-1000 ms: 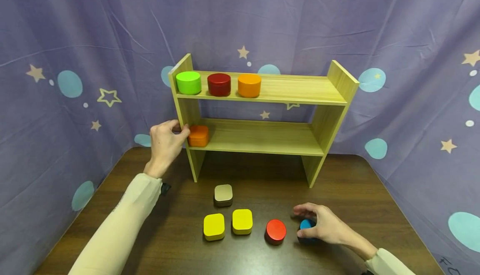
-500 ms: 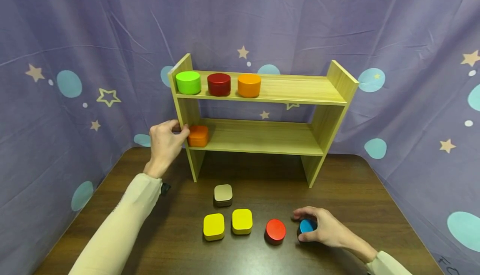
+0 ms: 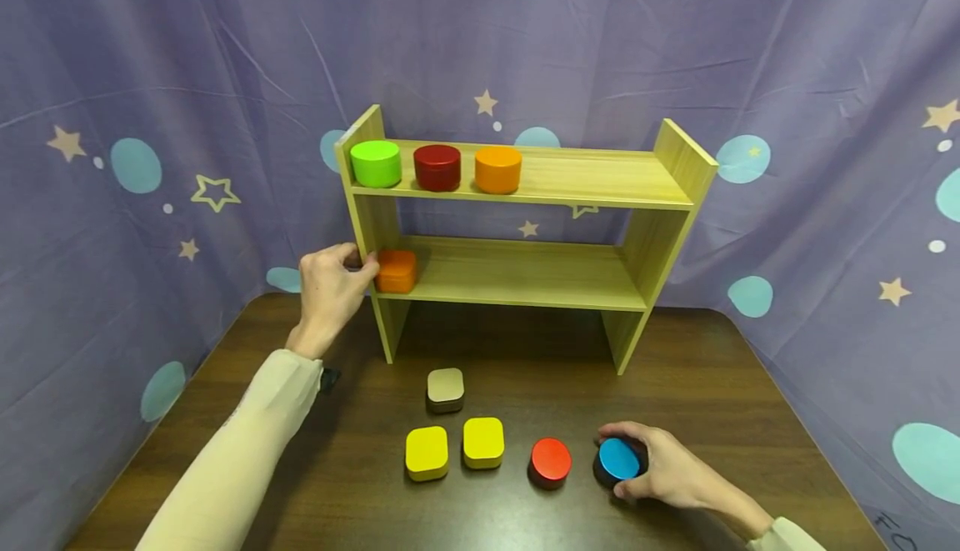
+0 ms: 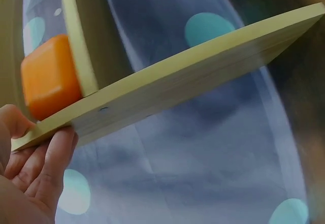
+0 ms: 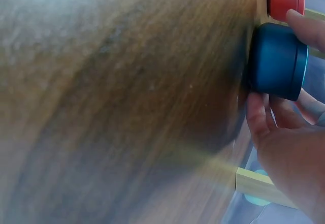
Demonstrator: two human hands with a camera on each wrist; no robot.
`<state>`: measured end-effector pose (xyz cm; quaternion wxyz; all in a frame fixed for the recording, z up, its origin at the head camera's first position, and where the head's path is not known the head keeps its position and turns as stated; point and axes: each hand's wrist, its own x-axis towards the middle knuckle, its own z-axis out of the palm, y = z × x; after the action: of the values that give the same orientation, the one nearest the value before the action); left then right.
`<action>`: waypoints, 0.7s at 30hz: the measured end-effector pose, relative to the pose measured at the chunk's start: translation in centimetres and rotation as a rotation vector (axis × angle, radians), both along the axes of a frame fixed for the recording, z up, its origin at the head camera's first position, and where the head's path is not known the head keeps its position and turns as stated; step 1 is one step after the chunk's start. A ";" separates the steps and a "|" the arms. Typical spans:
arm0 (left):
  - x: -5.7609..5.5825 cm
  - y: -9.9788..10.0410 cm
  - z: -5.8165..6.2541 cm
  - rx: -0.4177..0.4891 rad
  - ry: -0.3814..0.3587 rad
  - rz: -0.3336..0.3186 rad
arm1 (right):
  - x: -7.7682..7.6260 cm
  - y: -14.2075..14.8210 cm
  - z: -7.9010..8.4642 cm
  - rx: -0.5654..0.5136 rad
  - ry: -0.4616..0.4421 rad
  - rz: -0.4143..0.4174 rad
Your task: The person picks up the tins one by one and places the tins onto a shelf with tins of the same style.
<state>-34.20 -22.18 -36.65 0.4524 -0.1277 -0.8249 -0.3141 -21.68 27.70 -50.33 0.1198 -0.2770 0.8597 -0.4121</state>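
My left hand [image 3: 330, 288] grips the left side panel [image 4: 152, 87] of the wooden shelf [image 3: 525, 274], thumb on the inner side and fingers outside. The thumb is right at a rounded square orange tin [image 3: 397, 272] on the lower tier. At the front right of the table, my right hand [image 3: 671, 468] curls round a round blue tin [image 3: 618, 459]. In the right wrist view, thumb and fingers lie at opposite sides of the blue tin, which stands upright. A round red tin [image 3: 550, 461] stands just left of it.
On the upper tier stand round green [image 3: 377, 164], dark red [image 3: 437, 168] and orange [image 3: 498, 170] tins. Two square yellow tins [image 3: 427, 453] and a beige square tin [image 3: 446, 390] stand on the brown table [image 3: 322, 484]. A patterned purple curtain [image 3: 225, 51] hangs behind.
My right hand has shifted slightly right round the blue tin, leaving more of its lid in view. The left hand keeps its place on the shelf panel.
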 end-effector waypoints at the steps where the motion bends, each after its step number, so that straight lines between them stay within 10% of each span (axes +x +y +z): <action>1: 0.0 -0.1 -0.2 -0.001 -0.001 0.002 | 0.0 0.0 0.0 -0.003 -0.005 0.002; 21: 0.1 -0.1 -0.4 0.005 -0.032 0.000 | -0.9 -0.6 1.7 0.031 0.024 -0.048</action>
<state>-34.13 -22.25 -37.03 0.4397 -0.1214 -0.8312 -0.3180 -22.56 27.09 -48.62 0.1040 -0.2595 0.8736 -0.3983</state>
